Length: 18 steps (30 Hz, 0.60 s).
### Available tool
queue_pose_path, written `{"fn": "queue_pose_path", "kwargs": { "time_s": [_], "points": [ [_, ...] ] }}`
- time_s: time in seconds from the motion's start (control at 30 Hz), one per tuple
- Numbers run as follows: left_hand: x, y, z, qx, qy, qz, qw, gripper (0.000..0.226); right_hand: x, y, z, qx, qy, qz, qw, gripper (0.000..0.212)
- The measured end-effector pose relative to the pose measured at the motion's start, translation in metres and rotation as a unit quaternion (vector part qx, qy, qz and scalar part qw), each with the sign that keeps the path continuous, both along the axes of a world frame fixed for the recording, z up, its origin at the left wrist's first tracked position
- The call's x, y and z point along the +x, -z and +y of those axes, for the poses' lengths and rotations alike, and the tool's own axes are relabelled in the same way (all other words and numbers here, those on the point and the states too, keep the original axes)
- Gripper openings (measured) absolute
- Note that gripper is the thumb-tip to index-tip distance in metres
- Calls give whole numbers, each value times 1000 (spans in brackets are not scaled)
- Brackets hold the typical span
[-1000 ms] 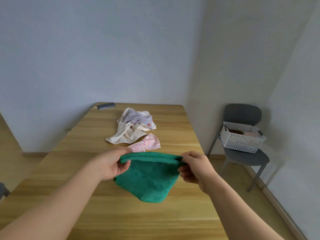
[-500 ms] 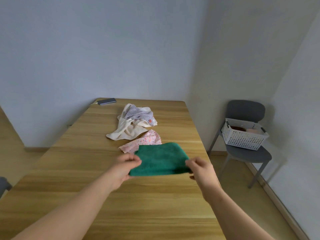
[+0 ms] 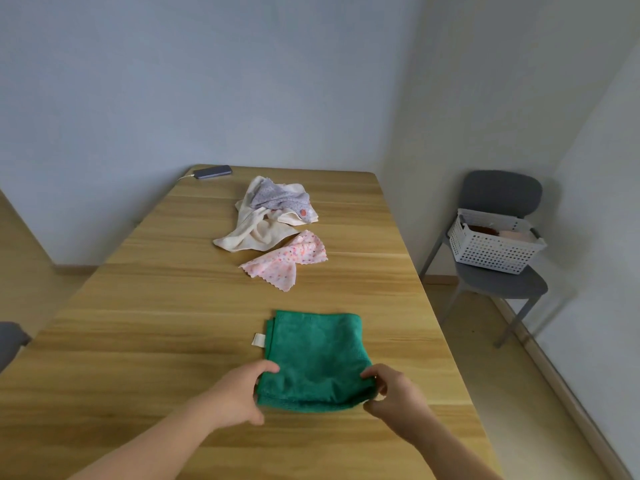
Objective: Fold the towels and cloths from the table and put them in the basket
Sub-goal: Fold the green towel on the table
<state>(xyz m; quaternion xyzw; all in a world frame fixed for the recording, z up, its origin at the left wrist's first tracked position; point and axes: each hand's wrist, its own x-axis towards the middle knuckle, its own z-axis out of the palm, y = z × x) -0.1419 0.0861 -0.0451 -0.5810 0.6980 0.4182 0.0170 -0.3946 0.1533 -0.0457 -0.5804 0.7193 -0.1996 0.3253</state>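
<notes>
Our left hand [image 3: 239, 396] pinches the near left corner of the green towel [image 3: 315, 351], thumb on top and fingers curled under the edge. Our right hand [image 3: 391, 393] clamps the near right corner the same way. The towel lies folded on the table [image 3: 156, 341] close in front of us. Its far part is flat on the wood and its near edge is slightly raised between our hands. A white tag [image 3: 258, 340] sticks out at its left side.

We judge the main risk to be the layers. We hold only two corners, so if we lift or fold over from here the lower layers may slide and sag open, and the fold comes out skewed. The layers at the far left corner already look a little offset, and pulling unevenly with one hand would worsen that.

The basket [image 3: 495, 251] sits on a chair [image 3: 502, 285] well apart from the table and already holds things. Carried loosely across that gap, the towel could unfold or drop to the floor. The pink cloth [image 3: 287, 258], the cream towel [image 3: 252, 233] and the grey dotted cloth [image 3: 277, 199] wait further back, clear of our hands.
</notes>
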Motion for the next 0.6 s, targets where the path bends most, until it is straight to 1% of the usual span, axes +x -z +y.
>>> {"fn": "queue_pose_path", "kwargs": {
  "time_s": [0.07, 0.1, 0.17, 0.2, 0.23, 0.27, 0.3, 0.37, 0.4, 0.43, 0.47, 0.53, 0.57, 0.6],
  "points": [
    [6, 6, -1, -95, -1, -12, 995, 52, 2, -1, -2, -46, -20, 63, 997, 25],
    [9, 6, -1, -128, -15, -8, 992, 42, 3, -1, -3, -59, -34, 84, 994, 19],
    [13, 4, -2, -150, -30, 11, 988, 32, 5, 0, -4, -67, -61, 104, 990, 13],
    [13, 4, -3, -148, -27, 24, 988, 28, 6, -1, -4, -60, -69, 99, 991, 16],
    [14, 5, -5, -143, -28, 38, 989, 23, 7, -1, -5, -50, -62, 74, 994, 21],
    [14, 5, -7, -140, -37, 56, 988, 20, 8, -4, -7, -32, -38, 24, 998, 22],
    [14, 4, -9, -122, -58, 81, 987, 20, 10, -6, -8, -21, -7, -45, 999, 18],
    [14, 1, -12, -58, -111, 153, 980, 14, 14, -11, -11, -1, 41, -183, 982, 7],
    [13, -1, -11, -26, -133, 180, 974, 11, 15, -10, -12, 3, 54, -228, 972, 9],
    [12, -2, -11, -2, -150, 187, 971, 10, 16, -9, -13, 13, 55, -250, 967, 15],
    [11, -2, -10, 14, -163, 189, 968, 12, 16, -7, -14, 27, 50, -253, 966, 24],
    [10, 3, -11, 31, -186, 196, 962, 20, 18, -1, -16, 59, 28, -210, 976, 47],
    [10, 6, -12, 36, -191, 198, 961, 25, 19, 2, -17, 71, 12, -169, 983, 53],
    [9, 6, -12, 39, -194, 196, 960, 29, 20, 4, -18, 78, -5, -125, 989, 55]
  ]
}}
